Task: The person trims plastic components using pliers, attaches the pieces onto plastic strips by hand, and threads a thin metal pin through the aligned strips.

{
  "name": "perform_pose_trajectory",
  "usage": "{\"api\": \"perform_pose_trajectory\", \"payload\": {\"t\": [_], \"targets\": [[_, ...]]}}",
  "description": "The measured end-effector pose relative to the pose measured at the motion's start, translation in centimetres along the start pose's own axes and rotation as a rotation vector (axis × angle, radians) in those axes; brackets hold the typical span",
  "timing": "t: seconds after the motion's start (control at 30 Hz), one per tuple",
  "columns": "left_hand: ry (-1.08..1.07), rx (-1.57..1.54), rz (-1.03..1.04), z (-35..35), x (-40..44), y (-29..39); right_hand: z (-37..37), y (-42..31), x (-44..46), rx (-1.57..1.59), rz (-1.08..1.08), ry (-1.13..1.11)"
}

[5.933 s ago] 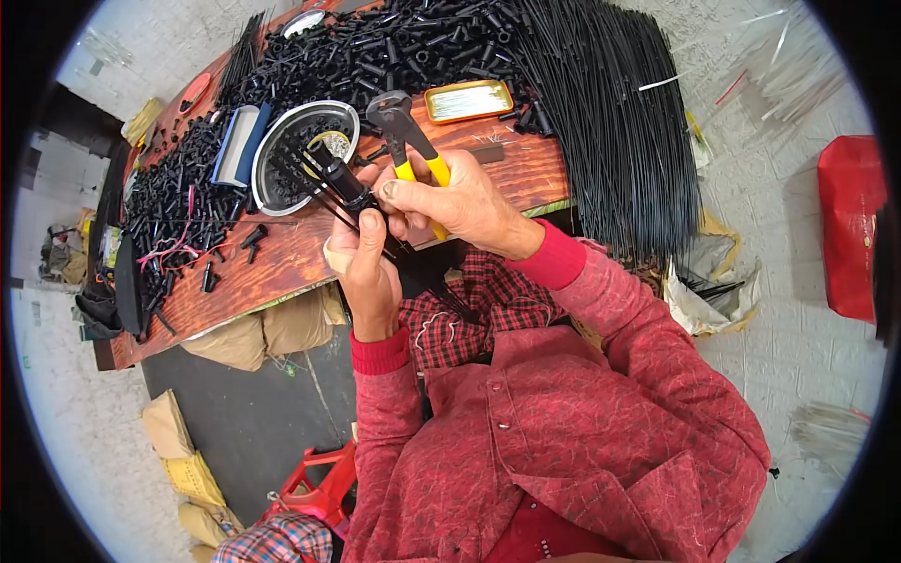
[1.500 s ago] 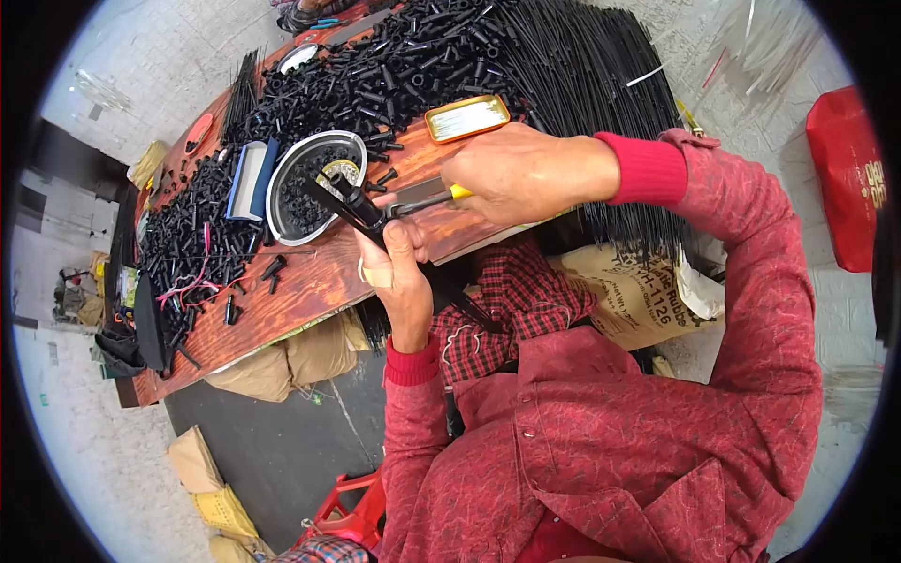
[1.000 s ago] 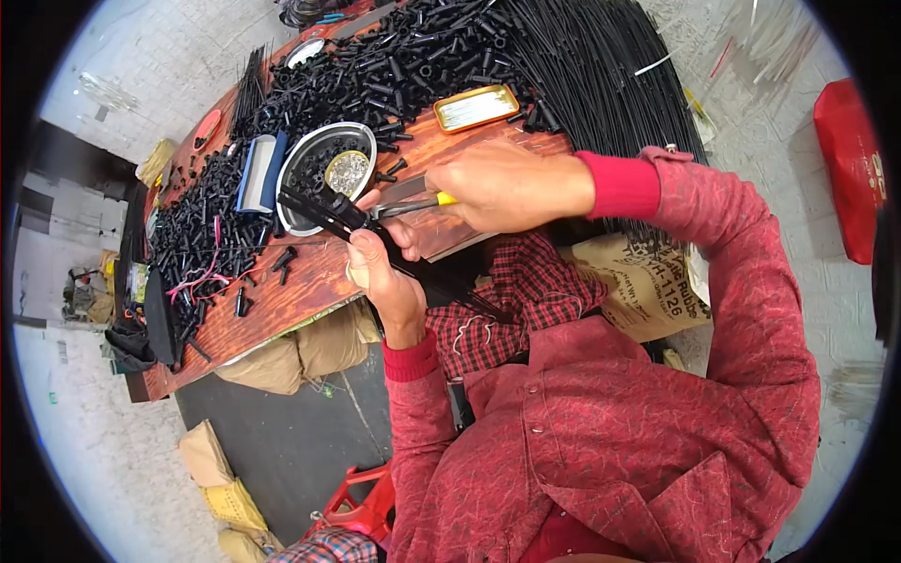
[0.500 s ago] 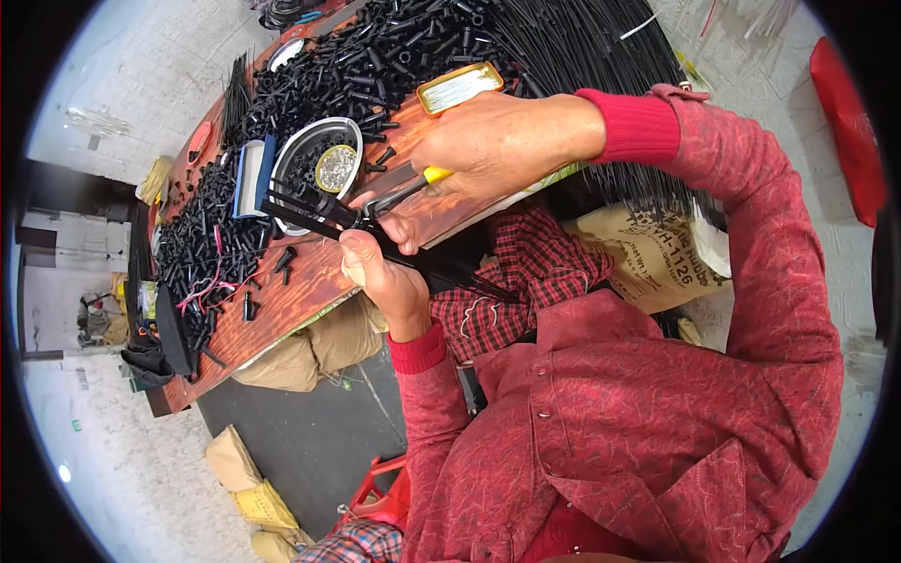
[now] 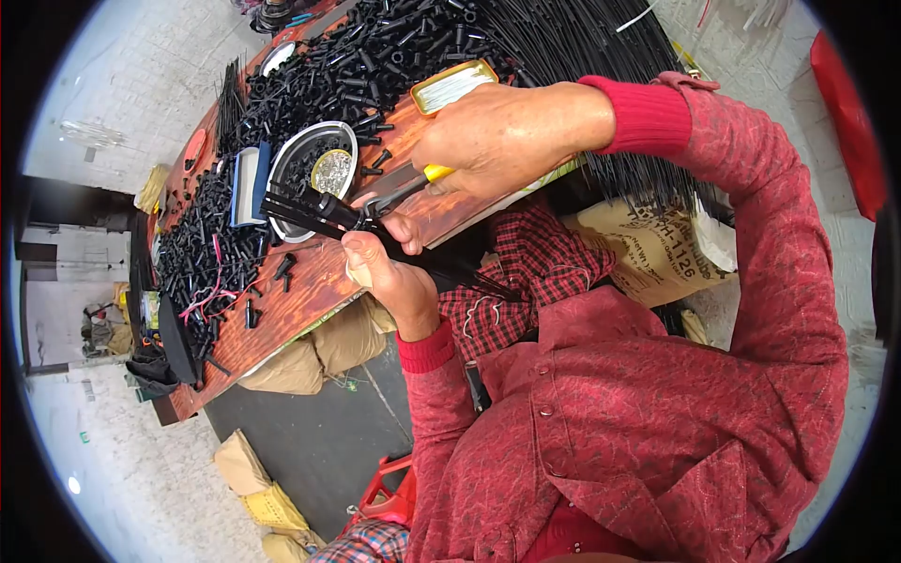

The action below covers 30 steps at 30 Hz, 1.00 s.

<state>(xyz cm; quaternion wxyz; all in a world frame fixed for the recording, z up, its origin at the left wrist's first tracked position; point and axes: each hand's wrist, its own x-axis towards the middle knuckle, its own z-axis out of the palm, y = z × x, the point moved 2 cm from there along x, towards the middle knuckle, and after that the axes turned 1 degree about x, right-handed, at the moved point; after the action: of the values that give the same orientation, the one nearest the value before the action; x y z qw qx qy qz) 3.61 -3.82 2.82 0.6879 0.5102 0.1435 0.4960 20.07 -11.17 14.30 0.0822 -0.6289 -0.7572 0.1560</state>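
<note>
My left hand [image 5: 389, 272] is closed around several thin black rods [image 5: 305, 218], its thumb lying along them. The rods run from over the table edge down toward my lap. In my right hand [image 5: 511, 136] are pliers [image 5: 404, 194] with a yellow handle. Their metal jaws meet the rods just above my left fingers, by a short black cylindrical piece [image 5: 333, 208]. Exactly what the jaws grip is too small to make out.
Heaps of black plastic fittings [image 5: 366, 70] cover the reddish wooden table [image 5: 310, 293]. Long black rods [image 5: 591, 47] lie at the far end. An oval metal bowl [image 5: 352, 141], a blue-edged box [image 5: 249, 186] and a yellow tin [image 5: 455, 86] stand near my hands. Sacks [image 5: 648, 249] lie below.
The view has shifted slightly. Both hands keep nearly the same pose, with the pliers still at the black rods.
</note>
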Motion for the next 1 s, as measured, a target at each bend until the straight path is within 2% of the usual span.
{"api": "perform_pose_trajectory", "payload": {"t": [0.47,0.77,0.83,0.97,1.0], "targets": [[0.025,0.001,0.021,0.3,-0.1,0.3,2.1,1.2,1.6,0.038,-0.048,-0.098],[0.068,0.049,0.023,0.4,-0.3,0.1,2.3,1.5,1.6,0.269,-0.040,-0.150],[0.086,0.116,0.049,0.6,-0.6,0.2,1.7,0.9,1.1,0.090,-0.055,0.007],[0.086,0.191,0.065,1.2,-0.7,0.1,0.8,-1.1,-0.2,-0.070,0.044,0.046],[0.108,0.198,0.066,1.4,-0.5,0.1,0.8,-1.4,-0.2,-0.193,0.020,0.139]]}}
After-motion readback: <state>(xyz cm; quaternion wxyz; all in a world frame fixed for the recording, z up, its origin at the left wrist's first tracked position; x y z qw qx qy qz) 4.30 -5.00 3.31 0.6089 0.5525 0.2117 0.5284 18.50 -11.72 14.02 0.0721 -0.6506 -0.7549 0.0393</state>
